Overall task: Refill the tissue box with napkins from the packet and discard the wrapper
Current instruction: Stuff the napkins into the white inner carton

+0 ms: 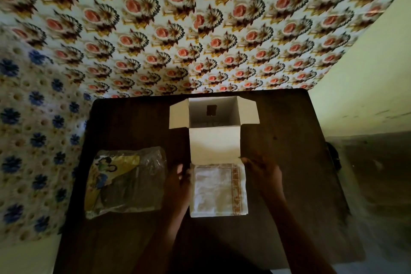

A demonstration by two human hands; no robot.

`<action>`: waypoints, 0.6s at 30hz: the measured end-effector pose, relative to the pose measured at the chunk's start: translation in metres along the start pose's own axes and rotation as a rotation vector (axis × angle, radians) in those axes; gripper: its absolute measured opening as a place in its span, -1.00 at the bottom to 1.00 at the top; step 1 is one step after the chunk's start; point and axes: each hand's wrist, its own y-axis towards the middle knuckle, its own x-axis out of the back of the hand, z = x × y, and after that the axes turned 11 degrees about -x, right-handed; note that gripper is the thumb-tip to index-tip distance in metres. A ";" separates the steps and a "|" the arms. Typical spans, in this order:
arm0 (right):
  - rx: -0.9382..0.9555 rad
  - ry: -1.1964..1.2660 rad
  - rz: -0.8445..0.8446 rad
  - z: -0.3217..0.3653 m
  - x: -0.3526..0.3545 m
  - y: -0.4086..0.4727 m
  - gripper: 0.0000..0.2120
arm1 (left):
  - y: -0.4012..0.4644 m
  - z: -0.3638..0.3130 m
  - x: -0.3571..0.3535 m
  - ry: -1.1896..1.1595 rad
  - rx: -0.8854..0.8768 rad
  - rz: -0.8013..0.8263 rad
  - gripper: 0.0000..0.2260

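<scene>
A white cardboard tissue box (213, 118) lies on its side at the back of the dark table (289, 151), its mouth facing me and its flaps spread out. Just in front of its lower flap rests a white napkin stack (219, 190) with an orange patterned border. My left hand (180, 181) presses against the stack's left side and my right hand (261, 172) holds its right side near the far corner. To the left lies the clear plastic wrapper (126, 181) with a colourful printed label, flattened on the table.
The table stands against a wall with rose-patterned paper (200, 29). A cloth with blue flowers (29, 129) hangs at the left. A plain pale wall (367, 73) and dim floor lie to the right.
</scene>
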 end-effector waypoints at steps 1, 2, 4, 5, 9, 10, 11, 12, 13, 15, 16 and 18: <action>-0.035 -0.026 0.002 -0.010 -0.004 0.000 -0.78 | -0.004 0.005 -0.003 0.060 0.071 0.093 -0.53; -0.056 -0.046 0.006 -0.018 -0.010 0.002 -0.90 | -0.006 0.012 -0.006 0.115 0.113 0.163 -0.40; -0.097 -0.087 0.034 -0.030 -0.020 0.003 -0.93 | -0.008 0.016 -0.010 0.230 0.123 0.232 -0.23; -0.116 -0.113 0.061 -0.035 -0.025 0.003 -0.85 | -0.007 0.016 -0.012 0.289 0.124 0.250 -0.19; -0.148 -0.162 0.083 -0.050 -0.042 0.004 -0.60 | -0.003 0.015 -0.023 0.205 0.246 0.260 -0.17; -0.148 -0.169 0.064 -0.053 -0.045 0.005 -0.53 | -0.002 0.014 -0.024 0.166 0.279 0.250 -0.17; -0.153 -0.169 0.053 -0.055 -0.046 0.006 -0.48 | -0.002 0.013 -0.024 0.156 0.311 0.249 -0.18; -0.159 -0.163 0.048 -0.057 -0.046 0.007 -0.46 | -0.002 0.011 -0.024 0.161 0.326 0.259 -0.21; -0.164 -0.163 0.046 -0.059 -0.047 0.008 -0.45 | -0.003 0.010 -0.024 0.168 0.342 0.268 -0.25; -0.170 -0.175 0.052 -0.063 -0.047 0.009 -0.42 | -0.007 0.006 -0.025 0.157 0.340 0.279 -0.29; -0.169 -0.183 0.058 -0.064 -0.046 0.009 -0.42 | -0.010 0.005 -0.026 0.144 0.331 0.289 -0.30; -0.178 -0.187 0.076 -0.066 -0.045 0.012 -0.43 | -0.015 0.009 -0.026 0.130 0.301 0.329 -0.31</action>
